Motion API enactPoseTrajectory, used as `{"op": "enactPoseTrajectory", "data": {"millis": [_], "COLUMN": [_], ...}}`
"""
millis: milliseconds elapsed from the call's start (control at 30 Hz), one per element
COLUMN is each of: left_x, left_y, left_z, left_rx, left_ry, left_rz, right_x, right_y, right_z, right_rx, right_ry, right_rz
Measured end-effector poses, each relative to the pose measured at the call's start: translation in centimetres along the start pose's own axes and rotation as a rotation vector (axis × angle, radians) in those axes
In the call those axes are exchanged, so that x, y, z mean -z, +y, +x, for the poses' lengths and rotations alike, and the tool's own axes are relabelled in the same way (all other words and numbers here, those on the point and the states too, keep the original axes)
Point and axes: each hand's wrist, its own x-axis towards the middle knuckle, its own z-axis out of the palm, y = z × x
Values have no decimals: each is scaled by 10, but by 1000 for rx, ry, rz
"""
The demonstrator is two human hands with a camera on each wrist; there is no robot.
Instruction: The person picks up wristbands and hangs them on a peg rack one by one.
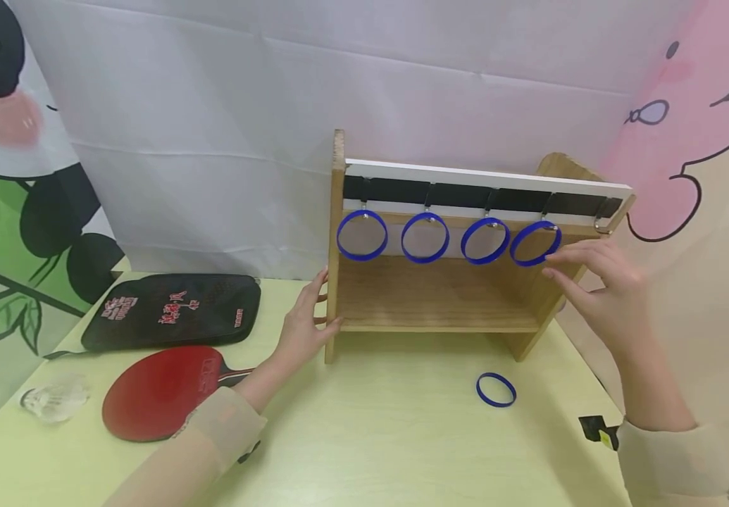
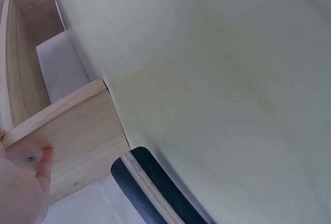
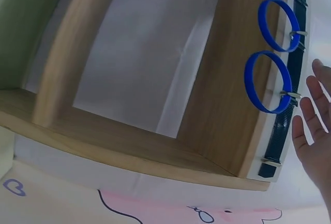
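A small wooden shelf (image 1: 434, 292) stands on the table. Along its white top rail (image 1: 415, 167), several blue rings hang from metal hooks, the rightmost ring (image 1: 516, 255) nearest my right hand (image 1: 611, 296). In the right wrist view that hand (image 3: 315, 131) has its fingers loosely spread, apart from the ring (image 3: 249, 81) and holding nothing. My left hand (image 1: 301, 324) holds the shelf's left side panel, thumb at the front edge and fingers on the outer face. Another blue ring (image 1: 496, 405) lies on the table in front of the shelf.
To the left lie a black paddle case (image 1: 148, 331), a red table tennis paddle (image 1: 155, 394) under my left forearm, and a shuttlecock (image 1: 53, 400). A bare hook (image 1: 601, 227) is at the rail's right end. A black object (image 1: 595, 428) lies near my right sleeve.
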Motion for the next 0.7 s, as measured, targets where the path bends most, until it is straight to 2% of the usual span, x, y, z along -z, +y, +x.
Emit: {"op": "enactPoseTrajectory", "data": {"millis": [367, 567, 700], "left_x": [0, 0, 1], "left_y": [1, 1, 2], "left_z": [0, -1, 0], "left_rx": [14, 11, 17], "left_ry": [-7, -4, -3], "left_rz": [-28, -21, -28], "right_x": [-16, -27, -34], "right_y": [15, 21, 25], "right_z": [-45, -77, -95], "right_rx": [53, 50, 28], "right_ry": [-132, -253, -365], "right_rz": [50, 64, 66]}}
